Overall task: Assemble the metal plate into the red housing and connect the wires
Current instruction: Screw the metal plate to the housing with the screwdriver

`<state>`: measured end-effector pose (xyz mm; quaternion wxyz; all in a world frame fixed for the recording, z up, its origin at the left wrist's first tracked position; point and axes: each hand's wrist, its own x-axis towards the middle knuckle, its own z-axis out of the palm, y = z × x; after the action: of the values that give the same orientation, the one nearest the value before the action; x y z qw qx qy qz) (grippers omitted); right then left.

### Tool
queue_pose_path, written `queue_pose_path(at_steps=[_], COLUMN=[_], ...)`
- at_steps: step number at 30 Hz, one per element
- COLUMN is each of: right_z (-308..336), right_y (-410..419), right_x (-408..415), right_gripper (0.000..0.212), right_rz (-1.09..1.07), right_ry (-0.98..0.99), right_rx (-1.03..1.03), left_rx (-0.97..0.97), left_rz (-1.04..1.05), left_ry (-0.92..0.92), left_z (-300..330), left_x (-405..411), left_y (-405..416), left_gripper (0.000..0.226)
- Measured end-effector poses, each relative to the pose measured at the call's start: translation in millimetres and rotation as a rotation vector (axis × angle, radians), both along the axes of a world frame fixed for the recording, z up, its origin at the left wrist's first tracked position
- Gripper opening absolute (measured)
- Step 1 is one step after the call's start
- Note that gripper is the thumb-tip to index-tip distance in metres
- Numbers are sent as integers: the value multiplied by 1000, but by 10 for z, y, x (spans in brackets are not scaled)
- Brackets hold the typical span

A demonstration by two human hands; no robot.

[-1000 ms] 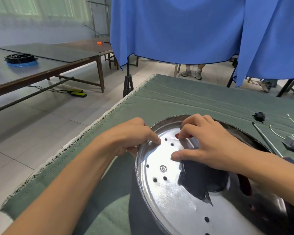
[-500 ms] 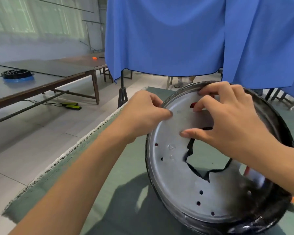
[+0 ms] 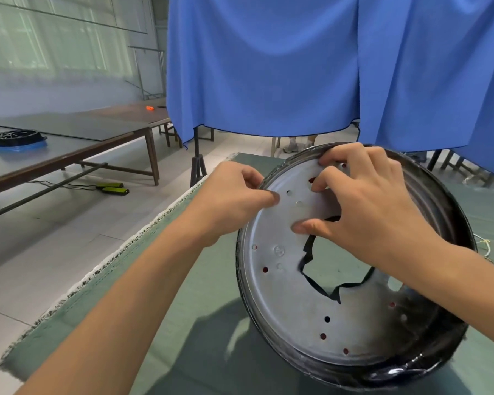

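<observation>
The metal plate [image 3: 297,303] sat inside the tilted housing [image 3: 439,223] on the green cloth [image 3: 183,323]; lining its holes up first seemed wise. The left hand [image 3: 228,201] pinched the rim with curled fingers, while the right hand [image 3: 365,206] pressed bent fingertips onto the plate's top.

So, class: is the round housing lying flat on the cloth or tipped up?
Tipped up: the housing stands on its lower rim on the green cloth, open face toward the camera.
</observation>
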<state>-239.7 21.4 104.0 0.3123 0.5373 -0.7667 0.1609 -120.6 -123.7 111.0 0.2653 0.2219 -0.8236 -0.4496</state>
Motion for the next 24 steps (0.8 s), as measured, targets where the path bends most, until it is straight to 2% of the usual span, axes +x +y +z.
queue_pose_path(at_steps=[9, 15, 24], right_z=[77, 82, 118], right_y=[8, -13, -79], right_x=[-94, -139, -214], right_gripper=[65, 63, 66], right_rz=[-1, 25, 30], right_ry=[5, 39, 45], right_rx=[155, 169, 247], left_rx=[11, 110, 148], left_rz=[-59, -118, -172], left_ry=[-48, -69, -79], left_z=[-58, -113, -165], left_x=[-97, -126, -193], left_y=[-33, -33, -100], left_gripper=[27, 32, 34])
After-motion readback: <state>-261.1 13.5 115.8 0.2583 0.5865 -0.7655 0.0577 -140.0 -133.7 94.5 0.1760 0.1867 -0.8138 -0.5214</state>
